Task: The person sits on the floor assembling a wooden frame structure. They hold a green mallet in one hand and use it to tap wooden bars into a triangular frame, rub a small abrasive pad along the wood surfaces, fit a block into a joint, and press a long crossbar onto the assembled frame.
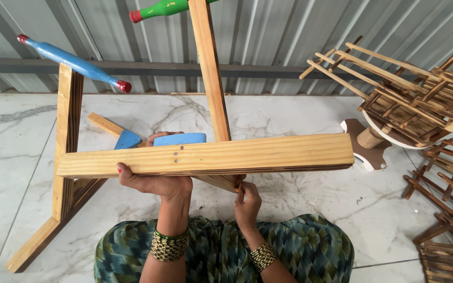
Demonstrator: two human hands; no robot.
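Wooden frame (205, 156), pale pine with darker burnt-looking edges, sits on the white marble floor (310, 115) right in front of the seated person, its long horizontal plank lying across at lap height. The left hand (153, 181) is wrapped over the lower edge of that plank, left of its middle, fingers (127, 170) closed around the wood and gripping it. The right hand (246, 202) is just below the plank, under the spot where the upright post (211, 73) meets it; its fingertips are pinched together on something small and orange at the underside, too small to tell what it is. Both wrists carry gold beaded bangles (169, 246).

A blue pad (179, 139) peeks out just behind the plank's top edge, and a blue-tipped wooden piece (119, 133) lies left of it. At the plank's left end a side support (66, 141) stands up with a slanted brace running down to the floor. A blue handle with red ends (74, 63) sits on top of that support; a green handle with a red end (158, 9) sticks out from the post higher up.

Right of the plank, well apart, a round white-rimmed wooden stand (373, 141) carries a heap of slatted stick racks (420, 99). More dark slatted racks (446, 194) lie on the floor below that heap. Behind the frame runs a grey corrugated metal wall (289, 31).
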